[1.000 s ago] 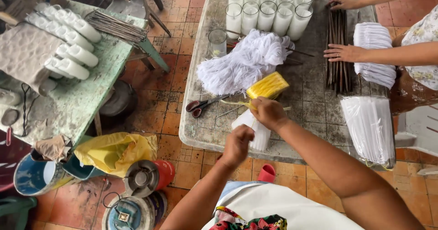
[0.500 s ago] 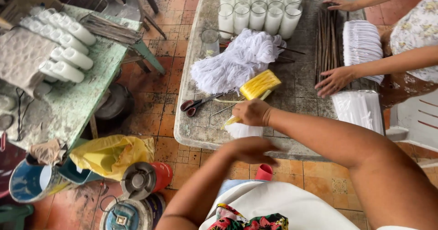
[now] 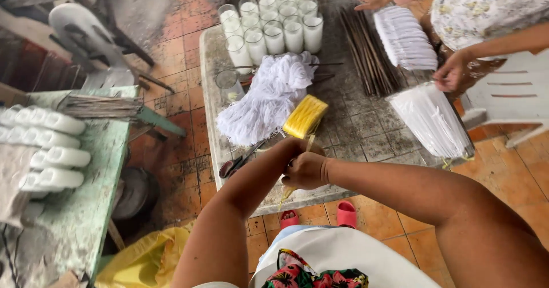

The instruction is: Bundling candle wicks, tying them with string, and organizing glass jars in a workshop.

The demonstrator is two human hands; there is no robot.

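Left hand: left hand [image 3: 290, 146] mostly hidden behind the right at the table edge; its grip cannot be told.
Right hand: right hand [image 3: 307, 170] curled shut around a thin yellow strip [image 3: 287, 194], which hangs just below the fist.
Scissors: red-handled scissors [image 3: 235, 163] lie left of both hands.
Yellow bundle: flat yellow bundle of strips [image 3: 305, 116] rests just above the hands.
Far right: another person's hand [image 3: 450, 71] touches a clear bag of white wicks [image 3: 430, 118].
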